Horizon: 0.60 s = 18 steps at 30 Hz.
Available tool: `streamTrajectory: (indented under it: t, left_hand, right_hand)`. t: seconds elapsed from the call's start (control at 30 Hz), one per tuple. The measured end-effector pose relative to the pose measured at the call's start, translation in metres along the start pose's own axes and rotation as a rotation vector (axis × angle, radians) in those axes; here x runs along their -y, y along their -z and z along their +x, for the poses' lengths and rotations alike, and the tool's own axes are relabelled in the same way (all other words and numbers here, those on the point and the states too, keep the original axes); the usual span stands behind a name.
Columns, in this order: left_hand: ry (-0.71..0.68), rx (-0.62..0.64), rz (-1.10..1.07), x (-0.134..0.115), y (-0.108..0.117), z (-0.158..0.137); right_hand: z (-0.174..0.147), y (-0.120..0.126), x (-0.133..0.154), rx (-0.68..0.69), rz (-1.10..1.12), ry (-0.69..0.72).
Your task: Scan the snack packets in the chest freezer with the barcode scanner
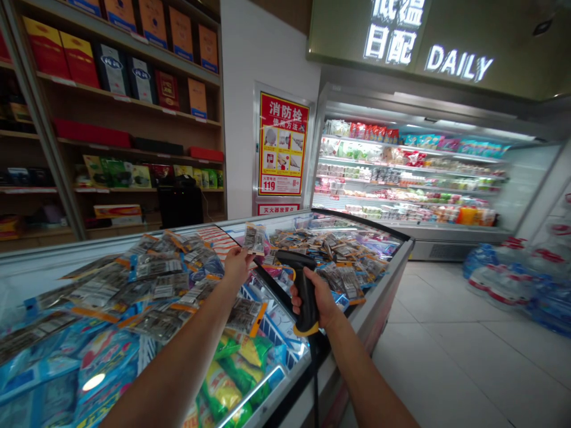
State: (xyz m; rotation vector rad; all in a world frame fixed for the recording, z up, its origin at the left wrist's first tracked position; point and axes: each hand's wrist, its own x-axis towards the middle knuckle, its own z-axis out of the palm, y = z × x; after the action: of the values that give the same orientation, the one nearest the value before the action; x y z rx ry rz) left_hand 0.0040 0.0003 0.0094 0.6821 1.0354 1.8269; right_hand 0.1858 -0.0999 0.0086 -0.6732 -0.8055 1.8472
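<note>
My right hand [322, 295] is wrapped round the grip of a black and yellow barcode scanner [304, 291], whose head points left and away from me. A dark cable hangs down from its base. Pinched in my left hand [236, 266] is a small packet [254, 239] with a printed label, held up just left of the scanner's head. Both hands are above the glass top of a chest freezer [375, 297]. Many similar packets with orange edges lie in a heap [156, 279] on the left, and another heap [339, 255] is spread beyond the scanner.
Bagged frozen goods [236, 374] show through the freezer's glass. Shelves of boxes [129, 77] stand at the back left, beside a red fire-hydrant poster [284, 142]. A lit dairy fridge [410, 172] is at the back right. Bottled-water packs [513, 279] stand on the tiled floor.
</note>
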Motion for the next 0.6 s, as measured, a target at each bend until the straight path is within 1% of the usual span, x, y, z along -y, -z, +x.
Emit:
streamTrajectory:
  t: [0.13,0.23,0.33,0.43,0.53,0.6]
  left_hand:
    - [-0.032,0.016,0.124,0.0,-0.001,0.0]
    - [-0.011,0.021,0.063,-0.002,-0.004,0.0]
    - [0.019,-0.022,0.034,-0.003,-0.012,0.002]
    - [0.032,-0.05,0.082,0.001,-0.026,0.005]
    - [0.03,-0.043,0.167,0.013,-0.044,0.007]
    - [0.022,-0.025,0.214,0.024,-0.057,0.007]
  right_hand:
    - [0.001,0.001,0.0,-0.02,0.006,0.019]
    - [0.002,0.001,0.002,-0.055,0.026,0.054]
    - [0.004,0.0,0.005,-0.113,0.069,0.191]
    - [0.006,0.003,0.008,-0.201,0.126,0.362]
    - [0.008,0.01,0.009,-0.306,0.13,0.499]
    - [0.009,0.014,0.009,-0.333,0.11,0.561]
